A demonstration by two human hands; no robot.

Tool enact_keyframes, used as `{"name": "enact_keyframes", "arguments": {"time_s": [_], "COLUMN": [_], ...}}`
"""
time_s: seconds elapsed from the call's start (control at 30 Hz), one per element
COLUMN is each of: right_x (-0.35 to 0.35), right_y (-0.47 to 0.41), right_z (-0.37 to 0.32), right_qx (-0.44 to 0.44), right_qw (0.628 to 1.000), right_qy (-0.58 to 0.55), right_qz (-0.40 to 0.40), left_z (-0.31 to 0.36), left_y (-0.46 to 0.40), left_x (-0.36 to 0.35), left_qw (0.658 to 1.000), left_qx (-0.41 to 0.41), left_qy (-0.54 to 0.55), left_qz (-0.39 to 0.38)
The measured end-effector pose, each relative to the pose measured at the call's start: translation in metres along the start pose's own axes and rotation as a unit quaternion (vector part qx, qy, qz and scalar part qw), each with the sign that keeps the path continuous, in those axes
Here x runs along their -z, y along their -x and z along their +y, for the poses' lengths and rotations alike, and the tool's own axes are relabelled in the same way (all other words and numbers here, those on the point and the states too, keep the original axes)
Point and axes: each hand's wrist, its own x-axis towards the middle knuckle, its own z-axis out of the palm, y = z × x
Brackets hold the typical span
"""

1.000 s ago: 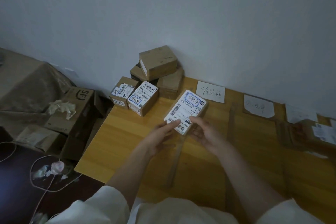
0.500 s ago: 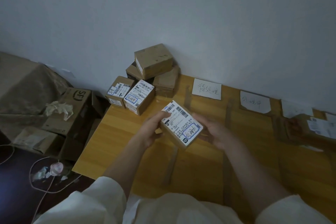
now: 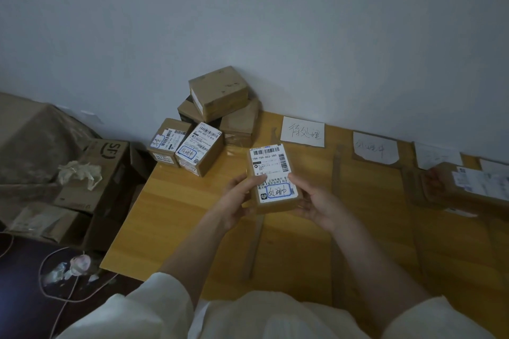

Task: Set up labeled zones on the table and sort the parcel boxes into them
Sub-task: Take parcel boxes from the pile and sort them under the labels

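You hold the small brown cardboard parcel box with white shipping label (image 3: pixel 272 177) above the yellow wooden table (image 3: pixel 176 209), near its back edge, left hand (image 3: pixel 237 198) and right hand (image 3: pixel 314 201) clamped on its sides. You seem to be reading its handwritten mark; next it probably must go to the zone with the matching white paper zone label (image 3: pixel 376 148).

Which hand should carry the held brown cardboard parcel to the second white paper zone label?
Probably the right hand: it grips the brown cardboard parcel on the side facing the second white paper label, to the right. The left hand would have to cross over.
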Motion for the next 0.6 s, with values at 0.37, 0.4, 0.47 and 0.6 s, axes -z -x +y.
{"name": "enact_keyframes", "arguments": {"time_s": [0.37, 0.4, 0.47, 0.6], "right_x": [0.027, 0.03, 0.036, 0.056], "right_y": [-0.001, -0.001, -0.001, 0.003], "right_z": [0.005, 0.005, 0.005, 0.01], "right_qx": [-0.007, -0.009, -0.02, -0.041], "right_qw": [0.999, 0.999, 0.999, 0.998], "right_qy": [-0.036, -0.033, -0.015, 0.021], "right_qz": [0.013, 0.015, 0.021, 0.04], "left_z": [0.0, -0.001, -0.003, -0.012], "left_y": [-0.005, -0.006, -0.008, -0.015], "left_x": [-0.027, -0.03, -0.036, -0.052], "left_qw": [1.0, 0.999, 0.999, 0.996], "left_qx": [-0.013, -0.013, -0.01, 0.0], "left_qy": [-0.026, -0.031, -0.048, -0.086], "left_qz": [-0.009, -0.009, -0.012, -0.038]}}
